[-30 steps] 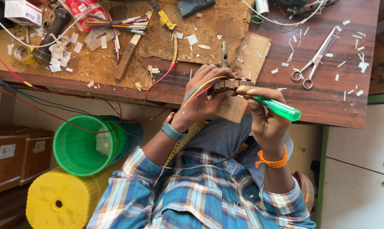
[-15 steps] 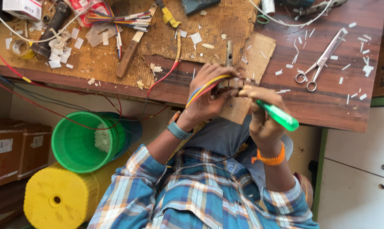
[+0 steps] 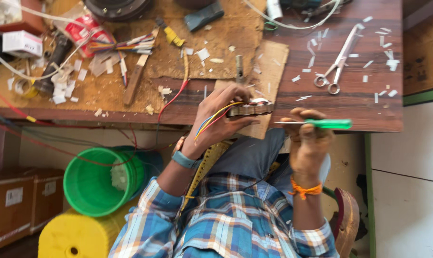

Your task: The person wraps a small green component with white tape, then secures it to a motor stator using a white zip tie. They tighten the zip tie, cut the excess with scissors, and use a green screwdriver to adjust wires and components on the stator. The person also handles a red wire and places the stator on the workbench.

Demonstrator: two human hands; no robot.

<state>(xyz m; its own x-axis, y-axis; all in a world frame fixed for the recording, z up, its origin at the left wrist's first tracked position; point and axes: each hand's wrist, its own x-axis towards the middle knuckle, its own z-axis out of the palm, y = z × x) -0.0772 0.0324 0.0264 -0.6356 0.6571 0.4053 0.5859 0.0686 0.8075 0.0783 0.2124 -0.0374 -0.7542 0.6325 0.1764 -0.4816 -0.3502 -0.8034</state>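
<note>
Two hands are at work over the near edge of the bench. The left hand (image 3: 221, 112) is closed around one small dark block (image 3: 250, 109) with white bits on top, fingers wrapped under it and thumb along its side; a bundle of thin wires (image 3: 211, 119), yellow, blue and red, runs from the block back across the palm toward the wrist. The right hand (image 3: 308, 138) is clamped on one green-handled screwdriver (image 3: 321, 124), held level, its metal tip pointing left and ending just beside the block; whether the tip touches it I cannot tell.

On the bench I count one pair of steel forceps-like scissors (image 3: 336, 64) lying to the right, one yellow-tipped tool (image 3: 170, 33), one wooden-handled tool (image 3: 134, 79), one small white box (image 3: 21, 44) at the far left, and a loose bunch of coloured wires (image 3: 125, 45). White paper scraps (image 3: 379, 36) lie scattered in dozens, too many to count.

The surface is a dark wooden table (image 3: 360, 110) with a worn sheet of cardboard (image 3: 269, 67) laid over its middle. Below it stand one green bucket (image 3: 94, 184), one yellow spool (image 3: 78, 236) and brown cartons (image 3: 13, 205) at the left, with a white cabinet (image 3: 410, 191) at the right
</note>
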